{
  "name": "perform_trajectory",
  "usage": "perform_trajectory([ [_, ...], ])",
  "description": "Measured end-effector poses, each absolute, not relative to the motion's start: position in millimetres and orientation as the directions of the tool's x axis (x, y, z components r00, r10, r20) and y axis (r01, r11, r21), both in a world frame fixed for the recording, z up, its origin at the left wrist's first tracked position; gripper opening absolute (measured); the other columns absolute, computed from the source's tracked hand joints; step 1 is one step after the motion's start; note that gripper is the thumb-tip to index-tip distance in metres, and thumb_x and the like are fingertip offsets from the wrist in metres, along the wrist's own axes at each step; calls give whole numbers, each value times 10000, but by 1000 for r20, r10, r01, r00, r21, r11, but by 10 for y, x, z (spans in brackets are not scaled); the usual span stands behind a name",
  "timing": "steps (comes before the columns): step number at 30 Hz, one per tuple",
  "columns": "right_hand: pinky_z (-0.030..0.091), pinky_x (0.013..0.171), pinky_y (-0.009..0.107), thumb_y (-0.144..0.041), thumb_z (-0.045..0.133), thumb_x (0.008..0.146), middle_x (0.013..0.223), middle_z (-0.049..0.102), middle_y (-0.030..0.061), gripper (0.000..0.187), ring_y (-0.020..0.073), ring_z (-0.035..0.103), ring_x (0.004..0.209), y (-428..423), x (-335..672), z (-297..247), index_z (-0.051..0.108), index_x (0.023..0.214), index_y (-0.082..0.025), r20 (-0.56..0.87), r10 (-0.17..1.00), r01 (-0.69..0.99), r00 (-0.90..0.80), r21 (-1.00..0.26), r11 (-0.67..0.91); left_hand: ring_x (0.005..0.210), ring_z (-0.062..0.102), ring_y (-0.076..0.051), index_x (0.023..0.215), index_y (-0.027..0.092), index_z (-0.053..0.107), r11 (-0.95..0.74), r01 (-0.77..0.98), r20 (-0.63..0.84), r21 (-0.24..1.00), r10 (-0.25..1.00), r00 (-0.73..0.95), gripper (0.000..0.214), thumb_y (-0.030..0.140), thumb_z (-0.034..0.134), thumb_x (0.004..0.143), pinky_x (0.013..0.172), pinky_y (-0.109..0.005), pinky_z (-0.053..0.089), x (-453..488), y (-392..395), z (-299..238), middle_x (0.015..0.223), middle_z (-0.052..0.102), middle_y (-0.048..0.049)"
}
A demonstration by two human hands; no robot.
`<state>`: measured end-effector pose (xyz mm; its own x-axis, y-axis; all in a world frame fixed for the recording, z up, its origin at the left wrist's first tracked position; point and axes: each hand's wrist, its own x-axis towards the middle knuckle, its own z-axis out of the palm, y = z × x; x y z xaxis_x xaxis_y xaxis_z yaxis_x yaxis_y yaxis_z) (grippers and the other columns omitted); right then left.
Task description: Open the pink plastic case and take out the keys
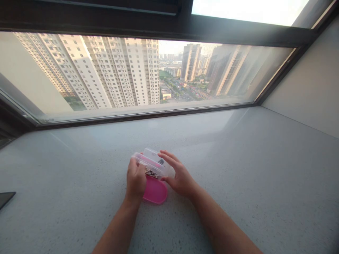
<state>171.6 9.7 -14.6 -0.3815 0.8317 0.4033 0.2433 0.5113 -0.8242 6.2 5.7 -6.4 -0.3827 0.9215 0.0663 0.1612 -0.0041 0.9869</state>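
Observation:
A small clear plastic box [152, 163] is tilted up on a grey speckled sill [238, 169], with dark and pink small items inside it. Its pink lid [156, 190] lies flat on the sill beneath it. My left hand [135, 180] is curled round the box's near left end. My right hand [178, 173] grips its right side, fingers laid over the top.
A wide window [148, 70] runs along the far edge of the sill, showing tall buildings. A grey wall [309, 84] closes the right side. A dark flat object [5, 198] pokes in at the left edge.

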Motion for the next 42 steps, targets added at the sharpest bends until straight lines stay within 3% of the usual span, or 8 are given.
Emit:
perform_trajectory([
  [6,267,1106,471,80,499,652,1412,406,35,799,235,266,1360,78,1696,-149,429,1344,-312,462,810,291,-360,-770,568,833,565,-187,963,186,570,-83,145,137,986,899,-417,278,146,483,702,736,-290,437,41,55,-107,890,600,-10],
  [14,302,1089,477,80,473,675,1392,441,33,763,233,298,1343,87,1678,-138,449,1331,-308,514,784,318,-347,-722,614,924,570,-201,1030,202,535,-179,98,204,979,888,-413,313,165,540,719,801,-321,448,2,67,-230,1024,603,-30],
  [19,309,1092,457,85,462,675,1387,445,28,761,216,307,1336,86,1682,-139,452,1329,-303,520,783,341,-341,-708,619,859,578,-197,1012,192,546,-162,159,213,974,894,-395,295,170,561,719,766,-323,458,-6,63,-241,971,607,-31],
  [28,306,1094,463,96,434,663,1402,424,23,793,213,292,1341,92,1686,-160,430,1346,-307,522,788,382,-326,-690,615,926,585,-212,1152,212,421,-203,167,252,965,894,-369,543,170,661,667,828,-371,469,-10,64,-321,1151,563,-97],
  [33,326,1078,483,75,460,670,1385,444,29,784,231,330,1322,105,1691,-170,427,1348,-318,509,795,380,-330,-699,605,949,587,-225,1165,215,421,-180,158,229,971,893,-388,515,180,640,699,838,-390,471,-12,64,-306,1163,564,-106],
  [37,314,1089,473,36,488,690,1391,432,48,755,238,347,1311,93,1695,-144,404,1365,-293,554,802,373,-221,-712,595,1009,569,-250,1183,194,466,-287,259,367,922,860,-353,501,278,654,726,915,-423,434,-8,53,-240,1137,583,-106],
  [42,402,1027,459,-93,580,730,1361,461,90,682,258,422,1254,88,1692,-149,401,1368,-252,550,827,261,-117,-786,560,1125,543,-274,1292,201,444,-401,114,416,909,857,-304,559,286,615,766,975,-430,416,43,0,-121,1253,558,-126],
])
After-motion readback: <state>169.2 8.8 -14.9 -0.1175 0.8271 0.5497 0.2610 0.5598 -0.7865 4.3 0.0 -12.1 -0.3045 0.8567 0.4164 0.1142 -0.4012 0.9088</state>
